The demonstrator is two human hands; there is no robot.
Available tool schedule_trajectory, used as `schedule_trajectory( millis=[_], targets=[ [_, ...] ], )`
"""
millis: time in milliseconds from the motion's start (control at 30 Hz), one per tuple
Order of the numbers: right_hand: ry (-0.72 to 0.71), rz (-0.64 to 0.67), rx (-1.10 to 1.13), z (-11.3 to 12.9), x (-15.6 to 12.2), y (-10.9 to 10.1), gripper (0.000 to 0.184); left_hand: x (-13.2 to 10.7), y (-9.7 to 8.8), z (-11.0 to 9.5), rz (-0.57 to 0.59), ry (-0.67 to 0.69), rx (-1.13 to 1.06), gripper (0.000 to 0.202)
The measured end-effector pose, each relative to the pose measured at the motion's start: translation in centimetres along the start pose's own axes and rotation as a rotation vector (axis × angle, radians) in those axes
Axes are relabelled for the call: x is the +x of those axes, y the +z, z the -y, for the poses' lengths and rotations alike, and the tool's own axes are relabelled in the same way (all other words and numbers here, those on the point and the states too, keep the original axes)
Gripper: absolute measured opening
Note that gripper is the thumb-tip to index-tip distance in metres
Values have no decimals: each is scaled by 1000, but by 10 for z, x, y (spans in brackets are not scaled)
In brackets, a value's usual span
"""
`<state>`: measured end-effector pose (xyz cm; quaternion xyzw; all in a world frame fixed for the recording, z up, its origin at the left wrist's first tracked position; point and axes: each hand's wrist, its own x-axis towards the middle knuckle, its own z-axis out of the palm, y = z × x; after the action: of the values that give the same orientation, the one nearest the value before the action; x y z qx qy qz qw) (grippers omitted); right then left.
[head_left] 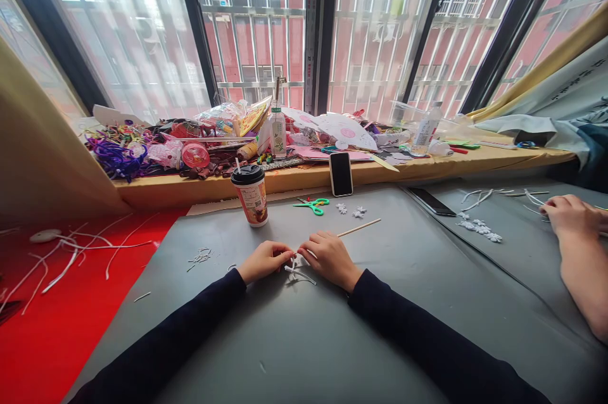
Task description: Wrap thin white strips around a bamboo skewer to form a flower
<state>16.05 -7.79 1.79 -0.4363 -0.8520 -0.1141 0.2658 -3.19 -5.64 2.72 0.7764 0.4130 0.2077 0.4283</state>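
Note:
Close together over the grey table, my left hand (266,261) and my right hand (330,258) pinch a small piece of white cord (300,275) between their fingertips. Its loose ends hang below the fingers; the part at the fingertips is mostly hidden. A thin wooden stick (360,227) sticks out beyond my right hand; whether the hand holds it I cannot tell. Ahead lie green-handled scissors (314,205) and several small white knotted flowers (352,209). To the left of my left hand is a little heap of short white cord snippets (200,256).
A paper cup with a straw (251,196) stands ahead left. A phone (341,174) leans against the cluttered sill (389,171); another phone (432,202) lies right. At far right another person's hand (572,217) is near white cords and flowers (479,228). Long cords (76,246) lie on red cloth.

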Motion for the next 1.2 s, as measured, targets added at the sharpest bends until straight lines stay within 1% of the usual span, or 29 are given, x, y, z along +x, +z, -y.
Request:
schedule_trajectory(
  millis=[167, 267, 433, 700, 900, 1200],
  targets=[
    [-21, -6, -7, 0, 0, 0, 29, -2, 2, -3, -48, 23, 127, 41],
    [-35, -9, -12, 0, 0, -1, 29, -3, 2, -3, -55, 18, 144, 41],
    [-42, -8, -26, 0, -1, -3, 30, -3, 2, -3, -65, -23, 90, 40],
    [-32, -21, -17, 2, 0, -3, 30, -1, 0, -4, -12, -71, -72, 39],
    [-24, -21, -19, 2, 1, -2, 29, 2, -5, 3, 21, -57, -102, 39],
    [-42, -10, -13, 2, 0, -3, 28, 0, -6, 2, 29, -77, -112, 36]
  ],
)
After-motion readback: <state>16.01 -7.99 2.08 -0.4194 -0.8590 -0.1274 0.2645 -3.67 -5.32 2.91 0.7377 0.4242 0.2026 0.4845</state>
